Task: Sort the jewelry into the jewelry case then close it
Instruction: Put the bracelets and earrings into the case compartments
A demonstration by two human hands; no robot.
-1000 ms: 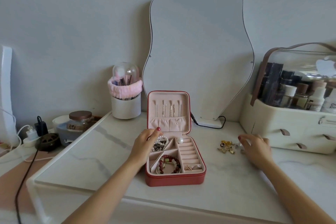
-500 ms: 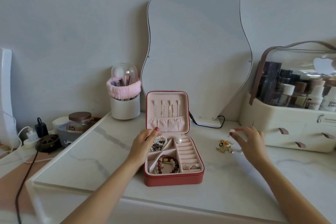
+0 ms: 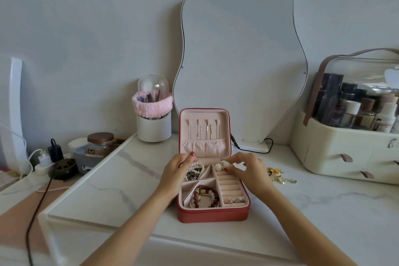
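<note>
Right hand pinching a pearl earring over the open jewelry case

The right hand (image 3: 250, 170) had its fingers (image 3: 234, 161) curled, pinching a white pearl earring (image 3: 226, 164) above the ring rolls (image 3: 230, 183), beside a second pearl (image 3: 218, 166). The left hand (image 3: 176, 170) gripped the red jewelry case (image 3: 212, 215) at its left rim, mid-frame on the marble desk (image 3: 323, 211). Gold jewelry (image 3: 276, 176) lay right of the case.
</note>
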